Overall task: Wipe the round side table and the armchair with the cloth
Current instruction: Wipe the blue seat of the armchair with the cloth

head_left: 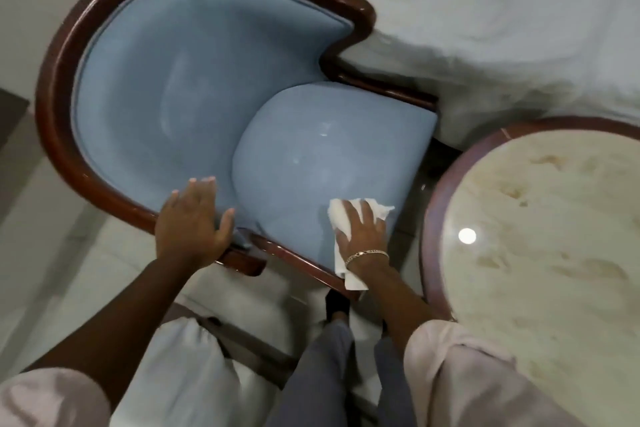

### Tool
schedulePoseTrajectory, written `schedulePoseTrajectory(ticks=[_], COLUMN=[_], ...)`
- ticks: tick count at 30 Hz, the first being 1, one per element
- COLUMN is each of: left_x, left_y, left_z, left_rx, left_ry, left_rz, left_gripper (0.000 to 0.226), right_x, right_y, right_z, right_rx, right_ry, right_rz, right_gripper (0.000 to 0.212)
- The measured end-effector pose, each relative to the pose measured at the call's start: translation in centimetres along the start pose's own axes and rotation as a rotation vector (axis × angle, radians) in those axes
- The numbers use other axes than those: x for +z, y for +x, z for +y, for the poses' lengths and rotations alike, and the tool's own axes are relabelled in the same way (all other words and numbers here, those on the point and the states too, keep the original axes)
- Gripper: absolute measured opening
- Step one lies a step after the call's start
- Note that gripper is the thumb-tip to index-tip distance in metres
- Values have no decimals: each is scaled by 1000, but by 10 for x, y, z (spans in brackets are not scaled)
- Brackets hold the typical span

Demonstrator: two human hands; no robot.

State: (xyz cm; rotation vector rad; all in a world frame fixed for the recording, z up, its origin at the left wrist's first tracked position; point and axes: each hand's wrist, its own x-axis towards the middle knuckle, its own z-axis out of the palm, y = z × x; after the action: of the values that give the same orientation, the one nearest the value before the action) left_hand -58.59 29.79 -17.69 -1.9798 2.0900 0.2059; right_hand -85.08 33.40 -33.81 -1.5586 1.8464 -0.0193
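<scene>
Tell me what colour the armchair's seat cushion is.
Light blue; the seat cushion shows best in the head view, framed by dark reddish-brown wood.

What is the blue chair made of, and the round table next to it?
The chair looks like soft blue fabric, matte and smooth, inside a dark glossy frame, probably varnished wood. The table has a cream veined top, likely polished marble or a look-alike; it mirrors a ceiling light. Its rim looks like reddish wood.

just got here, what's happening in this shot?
A person is wiping the armchair. The right hand presses a white cloth flat on the front of the blue seat cushion. The left hand rests open on the near wooden armrest. The round side table stands to the right, not being touched.
</scene>
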Motion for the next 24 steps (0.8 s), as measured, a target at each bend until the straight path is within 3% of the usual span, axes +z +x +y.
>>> schedulePoseTrajectory(ticks=[3, 8, 9, 14, 18, 20, 24], left_x=[1, 2, 3, 6, 9, 10, 7], left_y=[4, 7, 7, 8, 10, 11, 11], left_z=[1, 2, 3, 2, 2, 2, 3], left_rx=[-49, -68, -70, -123, -155, -156, -145], left_ry=[-28, -19, -22, -23, -20, -35, -47], left_rz=[1, -16, -16, -45, -34, -17, -21], left_gripper=[75, 79, 80, 81, 81, 80, 80], right_x=[42, 49, 38, -2, -28, -25, 27], right_y=[0, 38, 55, 146, 223, 239, 198], right_z=[-34, 22, 29, -20, -80, -117, -166], right_rx=[-71, -635, -613, -46, 119, 16, -482], right_ry=[-129, -464, -483, -195, -42, -126, -464], right_rz=[-7, 183, 205, 363, 330, 235, -61], right_gripper=[68, 68, 66, 57, 64, 72, 70])
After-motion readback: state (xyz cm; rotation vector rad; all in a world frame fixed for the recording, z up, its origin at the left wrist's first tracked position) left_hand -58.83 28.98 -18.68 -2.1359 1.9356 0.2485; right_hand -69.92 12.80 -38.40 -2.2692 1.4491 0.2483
